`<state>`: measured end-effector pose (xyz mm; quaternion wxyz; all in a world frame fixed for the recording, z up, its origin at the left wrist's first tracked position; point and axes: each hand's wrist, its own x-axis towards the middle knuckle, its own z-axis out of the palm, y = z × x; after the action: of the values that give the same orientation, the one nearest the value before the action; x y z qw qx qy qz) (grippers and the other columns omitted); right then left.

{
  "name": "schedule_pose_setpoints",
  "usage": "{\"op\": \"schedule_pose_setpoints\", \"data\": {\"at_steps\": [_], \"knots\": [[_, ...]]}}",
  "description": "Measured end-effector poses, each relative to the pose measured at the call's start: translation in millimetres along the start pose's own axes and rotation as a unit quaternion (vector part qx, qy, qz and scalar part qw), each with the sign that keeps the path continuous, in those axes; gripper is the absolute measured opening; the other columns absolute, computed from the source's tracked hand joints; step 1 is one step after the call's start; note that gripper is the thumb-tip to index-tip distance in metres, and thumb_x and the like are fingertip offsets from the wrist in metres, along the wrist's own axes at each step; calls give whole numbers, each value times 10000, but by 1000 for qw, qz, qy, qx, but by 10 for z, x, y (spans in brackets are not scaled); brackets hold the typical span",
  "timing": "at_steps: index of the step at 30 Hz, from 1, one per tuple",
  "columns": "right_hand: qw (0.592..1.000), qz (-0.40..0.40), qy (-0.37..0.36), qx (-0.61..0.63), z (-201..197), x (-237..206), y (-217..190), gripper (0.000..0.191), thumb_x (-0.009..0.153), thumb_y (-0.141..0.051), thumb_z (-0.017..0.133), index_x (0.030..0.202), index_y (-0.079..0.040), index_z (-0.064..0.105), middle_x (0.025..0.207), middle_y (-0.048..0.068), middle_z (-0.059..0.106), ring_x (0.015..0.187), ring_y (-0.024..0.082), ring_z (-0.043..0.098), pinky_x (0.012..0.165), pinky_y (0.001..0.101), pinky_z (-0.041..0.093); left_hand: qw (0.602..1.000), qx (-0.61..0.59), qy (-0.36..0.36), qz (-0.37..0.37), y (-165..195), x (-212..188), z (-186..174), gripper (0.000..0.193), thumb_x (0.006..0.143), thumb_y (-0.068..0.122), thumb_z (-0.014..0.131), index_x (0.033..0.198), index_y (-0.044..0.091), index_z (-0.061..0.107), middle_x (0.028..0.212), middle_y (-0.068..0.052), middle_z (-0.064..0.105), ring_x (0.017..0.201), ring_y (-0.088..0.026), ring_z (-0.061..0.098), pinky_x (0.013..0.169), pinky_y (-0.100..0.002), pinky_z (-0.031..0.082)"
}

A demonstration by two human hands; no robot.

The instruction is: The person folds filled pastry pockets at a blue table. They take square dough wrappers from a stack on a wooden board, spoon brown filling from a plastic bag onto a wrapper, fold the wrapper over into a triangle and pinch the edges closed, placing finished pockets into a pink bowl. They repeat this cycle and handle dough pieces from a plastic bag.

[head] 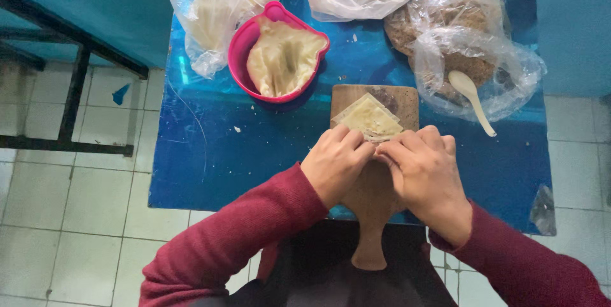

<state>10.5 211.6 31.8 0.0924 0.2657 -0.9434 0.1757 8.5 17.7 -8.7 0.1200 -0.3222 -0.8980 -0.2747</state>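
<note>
A pale yellow square dough wrapper [369, 117] lies on a brown wooden paddle board [377, 199] on the blue table [254, 148]. My left hand [334, 162] and my right hand [425, 170] meet at the wrapper's near edge, fingers curled and pressing on it together. What lies under my fingers is hidden. Both sleeves are dark red.
A pink bowl [240, 52] holds a pale lump of dough. Clear plastic bags stand along the far edge; one at the right [471, 46] holds brown filling with a white spoon [471, 93]. A black metal frame [76, 84] stands at the left on the tiled floor.
</note>
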Motion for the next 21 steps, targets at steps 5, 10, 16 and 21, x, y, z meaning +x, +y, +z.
{"op": "schedule_pose_setpoints", "data": {"at_steps": [5, 10, 16, 21], "knots": [[999, 9, 28, 25, 15, -22, -7, 165, 842, -149, 708, 1002, -142, 749, 969, -38, 682, 949, 228, 567, 855, 404, 372, 1000, -11, 16, -1, -26, 7, 13, 206, 826, 132, 609, 1021, 83, 655, 920, -91, 613, 935, -292, 600, 844, -407, 494], [999, -27, 39, -15, 18, -83, -45, 265, 817, -115, 698, 1071, -151, 762, 1057, -55, 693, 974, 200, 579, 867, 396, 378, 998, -60, -1, -15, 4, -34, -123, 184, 844, 93, 595, 1021, 52, 626, 953, -98, 625, 947, -294, 599, 877, -407, 498], [996, -22, 37, -74, 62, -33, -55, 260, 853, -196, 741, 1110, -179, 779, 1108, -45, 668, 970, 222, 541, 844, 409, 373, 995, -46, 72, -54, -101, 105, -434, 200, 820, 25, 604, 1016, 49, 635, 975, -111, 641, 946, -323, 592, 862, -413, 491], [993, 62, -19, 96, -23, 158, 147, 187, 844, -189, 745, 1028, -180, 778, 1042, -29, 704, 938, 216, 581, 820, 373, 438, 998, 1, 19, -62, -303, 349, -724, 204, 829, 19, 640, 1027, 64, 655, 964, -116, 648, 958, -332, 609, 858, -423, 501]]}}
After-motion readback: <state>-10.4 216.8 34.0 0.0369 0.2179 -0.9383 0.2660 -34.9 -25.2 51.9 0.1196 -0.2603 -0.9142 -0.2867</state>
